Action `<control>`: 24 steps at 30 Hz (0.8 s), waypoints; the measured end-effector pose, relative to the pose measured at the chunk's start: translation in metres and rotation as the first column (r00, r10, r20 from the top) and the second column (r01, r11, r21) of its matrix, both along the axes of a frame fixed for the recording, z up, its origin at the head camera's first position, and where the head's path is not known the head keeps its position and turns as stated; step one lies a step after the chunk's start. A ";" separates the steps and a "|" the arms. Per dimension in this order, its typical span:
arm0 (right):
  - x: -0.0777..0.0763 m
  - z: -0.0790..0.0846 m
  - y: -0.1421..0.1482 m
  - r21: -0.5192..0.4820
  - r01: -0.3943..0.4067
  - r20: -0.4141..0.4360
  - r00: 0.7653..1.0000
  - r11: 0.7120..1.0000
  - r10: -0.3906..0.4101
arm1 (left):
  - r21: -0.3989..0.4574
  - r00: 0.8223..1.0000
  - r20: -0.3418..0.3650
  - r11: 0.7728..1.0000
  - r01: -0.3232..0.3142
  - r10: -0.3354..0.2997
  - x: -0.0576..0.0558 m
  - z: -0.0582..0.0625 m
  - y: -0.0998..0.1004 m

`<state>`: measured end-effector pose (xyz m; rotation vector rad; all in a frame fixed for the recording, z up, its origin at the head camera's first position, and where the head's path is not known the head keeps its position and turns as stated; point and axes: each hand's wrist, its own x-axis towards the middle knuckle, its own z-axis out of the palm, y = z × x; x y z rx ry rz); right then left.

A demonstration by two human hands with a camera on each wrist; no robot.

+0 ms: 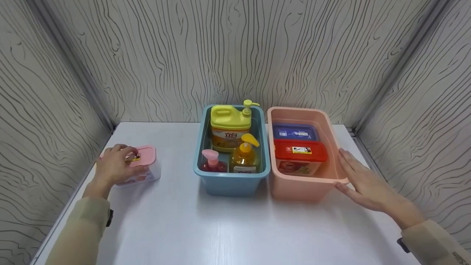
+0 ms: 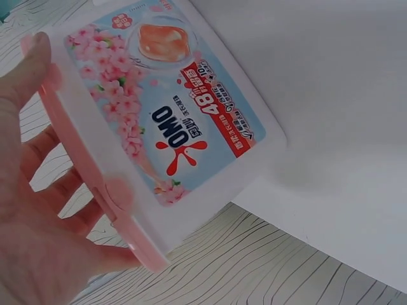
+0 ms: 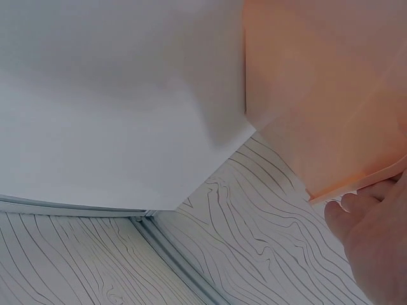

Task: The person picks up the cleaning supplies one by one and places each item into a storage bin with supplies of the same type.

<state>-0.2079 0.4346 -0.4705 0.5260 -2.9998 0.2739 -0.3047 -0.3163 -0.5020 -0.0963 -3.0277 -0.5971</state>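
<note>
At the left of the table, my left hand [image 1: 114, 165] grips a laundry-capsule box [image 1: 149, 156] from above, thumb and fingers across its pink lid. The left wrist view gives the white box's front, with an OMO label [image 2: 172, 114] of pink blossoms, and the hand [image 2: 38, 210] along the lid edge. On the other side, my right hand [image 1: 368, 186] rests its extended fingers against the right rim of a pink bin [image 1: 301, 179]. Inside that bin are a red-lidded box [image 1: 301, 151] and a blue-lidded box [image 1: 294, 131]. In the right wrist view fingertips touch the rim.
A blue bin [image 1: 232, 176] stands left of the pink one, close beside it. It holds a yellow jug with a pump [image 1: 230, 127], an amber pump bottle [image 1: 244, 156] and a red pump bottle [image 1: 213, 165]. Wood-grain panels [image 1: 176, 59] enclose the white table [image 1: 176, 221].
</note>
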 end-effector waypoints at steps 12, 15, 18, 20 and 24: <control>-0.001 -0.001 0.000 0.007 -0.003 -0.013 1.000 1.000 0.004 | 0.040 0.996 -0.050 0.997 0.071 -0.069 0.008 0.000 -0.006; 0.000 -0.001 0.000 0.007 -0.004 -0.016 1.000 1.000 0.004 | 0.038 0.996 -0.045 0.996 0.085 -0.083 0.009 0.001 -0.006; 0.000 0.000 0.001 0.005 -0.003 -0.010 1.000 1.000 0.003 | 0.042 0.997 -0.020 0.996 0.079 -0.078 0.010 0.001 -0.006; 0.000 0.000 0.001 0.003 -0.006 -0.009 1.000 1.000 0.006 | 0.050 0.997 0.000 0.996 0.071 -0.071 0.011 0.000 -0.005; -0.001 0.000 0.001 -0.002 -0.010 -0.010 1.000 1.000 0.010 | 0.068 0.997 0.028 0.996 0.066 -0.068 0.016 0.001 -0.002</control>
